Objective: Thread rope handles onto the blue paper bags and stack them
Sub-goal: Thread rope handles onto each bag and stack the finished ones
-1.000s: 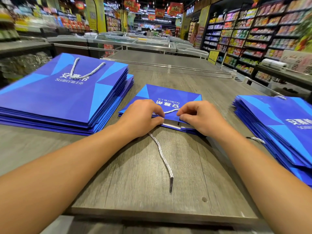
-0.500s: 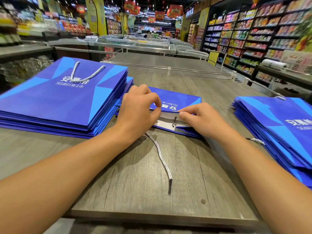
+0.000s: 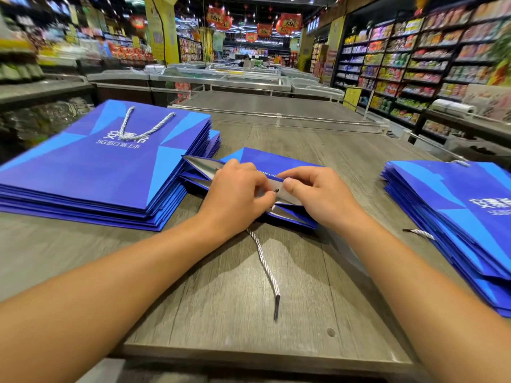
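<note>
Just between pinching fingers (image 3: pixel 265 201), rope tip (image 3: pixel 276 191)

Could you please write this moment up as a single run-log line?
step: threading rope | bag: mouth spread open | left hand: pinches rope tip at bag rim | right hand: holds rim | left stack: handled

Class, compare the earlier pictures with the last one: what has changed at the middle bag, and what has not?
The left hand and right hand have opened the bag mouth, and the rope tip now pokes through inside. Both stacks, left and right, stayed put, and the rope's tail still trails on the table.
</note>
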A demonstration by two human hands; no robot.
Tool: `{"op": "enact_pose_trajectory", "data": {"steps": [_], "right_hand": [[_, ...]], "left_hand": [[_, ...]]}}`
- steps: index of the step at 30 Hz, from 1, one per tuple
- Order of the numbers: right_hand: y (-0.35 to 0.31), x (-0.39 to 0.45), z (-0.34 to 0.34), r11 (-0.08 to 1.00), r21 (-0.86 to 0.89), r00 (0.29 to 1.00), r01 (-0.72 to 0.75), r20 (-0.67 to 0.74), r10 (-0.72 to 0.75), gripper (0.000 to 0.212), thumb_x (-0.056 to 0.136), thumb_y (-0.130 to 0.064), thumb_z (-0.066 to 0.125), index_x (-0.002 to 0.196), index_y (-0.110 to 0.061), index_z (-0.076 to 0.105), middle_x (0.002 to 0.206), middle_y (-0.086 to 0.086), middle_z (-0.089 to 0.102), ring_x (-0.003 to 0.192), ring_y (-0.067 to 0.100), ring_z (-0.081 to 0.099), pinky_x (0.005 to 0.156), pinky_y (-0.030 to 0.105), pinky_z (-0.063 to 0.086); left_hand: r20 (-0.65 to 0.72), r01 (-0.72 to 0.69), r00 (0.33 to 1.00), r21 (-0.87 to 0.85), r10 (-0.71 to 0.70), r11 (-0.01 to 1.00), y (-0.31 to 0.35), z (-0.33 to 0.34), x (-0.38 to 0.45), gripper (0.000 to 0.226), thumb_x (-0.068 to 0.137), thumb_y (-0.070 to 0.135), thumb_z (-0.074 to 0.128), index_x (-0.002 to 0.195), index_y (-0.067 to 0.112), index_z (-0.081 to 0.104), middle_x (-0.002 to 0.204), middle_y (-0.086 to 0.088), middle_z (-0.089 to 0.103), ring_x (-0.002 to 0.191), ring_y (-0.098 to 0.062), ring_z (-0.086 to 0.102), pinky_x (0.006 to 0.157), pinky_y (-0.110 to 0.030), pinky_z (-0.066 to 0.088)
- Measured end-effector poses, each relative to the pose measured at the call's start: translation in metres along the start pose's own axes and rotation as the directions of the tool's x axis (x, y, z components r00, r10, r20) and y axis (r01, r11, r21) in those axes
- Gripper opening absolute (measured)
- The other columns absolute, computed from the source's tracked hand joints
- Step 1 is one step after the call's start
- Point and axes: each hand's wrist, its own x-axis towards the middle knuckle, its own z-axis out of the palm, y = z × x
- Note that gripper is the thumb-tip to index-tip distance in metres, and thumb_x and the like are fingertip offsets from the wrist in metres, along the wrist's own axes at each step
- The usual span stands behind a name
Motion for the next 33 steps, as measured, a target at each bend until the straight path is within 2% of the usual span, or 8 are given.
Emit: {"op": "enact_pose_trajectory", "data": {"steps": [5, 11, 14, 19, 23, 28, 31, 33], "right_hand": [[0.008, 0.002, -0.010, 0.995, -0.085, 0.998, -0.045, -0.050, 0.041, 0.012, 0.091, -0.024, 0.064, 0.084, -0.031, 0.069, 0.079, -0.023, 0.065, 0.074, -0.010, 0.055, 0.066, 0.007, 0.036], [0.020, 0.003, -0.023, 0.988, -0.092, 0.992, -0.124, -0.027, 0.122, 0.004, 0.086, -0.028, 0.071, 0.083, -0.029, 0.072, 0.083, -0.017, 0.070, 0.085, 0.003, 0.064, 0.081, 0.025, 0.048], [0.023, 0.003, -0.025, 0.976, -0.152, 0.988, -0.153, -0.008, 0.154, 0.005, 0.083, -0.032, 0.074, 0.087, -0.028, 0.073, 0.081, -0.016, 0.066, 0.083, 0.009, 0.061, 0.076, 0.028, 0.047], [0.015, -0.004, -0.031, 0.927, -0.350, 0.958, -0.137, 0.191, 0.214, 0.018, 0.083, -0.039, 0.074, 0.100, -0.032, 0.072, 0.075, -0.022, 0.053, 0.072, -0.004, 0.051, 0.061, 0.016, 0.036], [0.004, -0.010, -0.031, 0.939, -0.326, 0.942, -0.108, 0.269, 0.201, 0.012, 0.082, -0.046, 0.072, 0.086, -0.034, 0.073, 0.063, -0.021, 0.060, 0.058, -0.001, 0.054, 0.051, 0.015, 0.039], [-0.005, -0.011, -0.024, 0.977, -0.197, 0.936, -0.086, 0.320, 0.147, 0.026, 0.082, -0.046, 0.065, 0.080, -0.023, 0.075, 0.074, -0.003, 0.069, 0.061, 0.015, 0.057, 0.066, 0.033, 0.050], [0.000, -0.008, -0.020, 0.976, -0.210, 0.979, -0.065, 0.177, 0.103, 0.014, 0.087, -0.039, 0.067, 0.083, -0.027, 0.073, 0.082, -0.012, 0.070, 0.063, -0.003, 0.056, 0.069, 0.024, 0.043], [-0.001, -0.009, -0.016, 0.958, -0.281, 0.974, -0.057, 0.196, 0.116, 0.011, 0.082, -0.042, 0.072, 0.080, -0.031, 0.073, 0.080, -0.018, 0.068, 0.065, -0.007, 0.055, 0.064, 0.017, 0.039]], "left_hand": [[0.056, -0.010, 0.998, -0.077, 0.014, 0.997, 0.002, -0.002, -0.002, 0.015, 0.070, 0.014, 0.073, 0.060, 0.020, 0.062, 0.059, 0.013, 0.047, 0.070, -0.016, 0.045, 0.065, -0.013, 0.031], [0.207, 0.020, 0.978, -0.181, 0.018, 0.983, 0.001, -0.004, -0.003, 0.028, 0.067, 0.012, 0.073, 0.054, 0.029, 0.056, 0.056, 0.010, 0.051, 0.058, -0.007, 0.047, 0.059, -0.017, 0.034], [0.263, 0.044, 0.965, -0.188, 0.007, 0.981, 0.000, -0.007, -0.006, 0.021, 0.068, 0.014, 0.074, 0.055, 0.025, 0.061, 0.057, 0.008, 0.054, 0.056, -0.008, 0.049, 0.058, -0.019, 0.034], [0.070, 0.164, 0.985, -0.077, -0.159, 0.983, -0.009, -0.008, 0.003, 0.015, 0.082, 0.037, 0.071, 0.081, 0.023, 0.073, 0.086, 0.002, 0.063, 0.083, -0.013, 0.051, 0.073, -0.023, 0.032], [0.227, 0.318, 0.903, 0.216, -0.365, 0.923, -0.024, -0.008, 0.007, 0.063, 0.078, 0.069, 0.060, 0.127, 0.029, 0.058, 0.137, 0.002, 0.049, 0.129, -0.027, 0.035, 0.101, -0.043, 0.034], [0.457, 0.206, 0.824, 0.306, -0.334, 0.929, -0.026, -0.008, 0.007, 0.109, 0.044, 0.092, 0.025, 0.128, 0.030, 0.057, 0.137, 0.006, 0.052, 0.131, -0.028, 0.039, 0.106, -0.044, 0.032], [0.488, 0.146, 0.831, 0.270, -0.266, 0.952, -0.023, -0.009, 0.006, 0.108, 0.045, 0.091, 0.026, 0.131, 0.031, 0.054, 0.138, 0.010, 0.051, 0.133, -0.021, 0.040, 0.113, -0.048, 0.022], [0.536, 0.092, 0.819, 0.230, -0.205, 0.969, -0.017, -0.009, 0.004, 0.107, 0.048, 0.091, 0.029, 0.132, 0.029, 0.054, 0.137, 0.011, 0.051, 0.132, -0.016, 0.040, 0.111, -0.050, 0.017]]}}
